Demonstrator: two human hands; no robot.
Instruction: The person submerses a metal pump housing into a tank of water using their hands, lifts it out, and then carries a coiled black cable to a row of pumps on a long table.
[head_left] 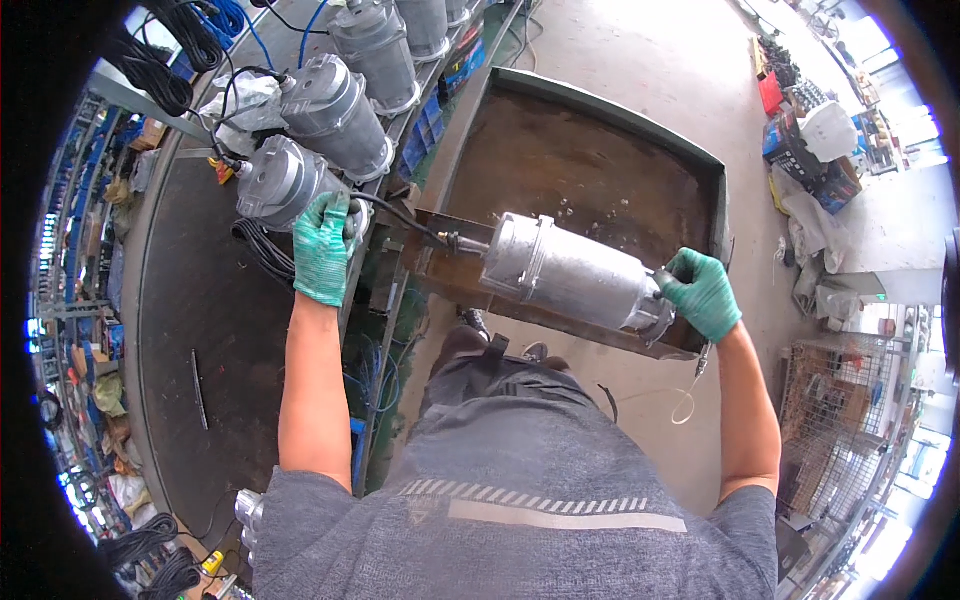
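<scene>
Both my hands wear green knitted gloves. A silver pump-like metal cylinder (570, 268) lies tilted across the near edge of a shallow metal tank (722, 190) holding brownish water. My right hand (703, 295) is closed on the cylinder's right end, thumb and fingers at a small part there. From a fitting on its left end, a black cable (400, 213) runs left to my left hand (322, 250). The left fingers are curled about the cable, beside a similar metal cylinder (285, 180) on the bench. What else lies under those fingers is hidden.
Several more metal cylinders (340, 115) stand in a row along the bench (180, 330), with coiled black cables above them. A thin dark strip (199, 390) lies on the bench. Blue bins (422, 135) sit under its edge. A wire-mesh cage (835, 410) stands at right.
</scene>
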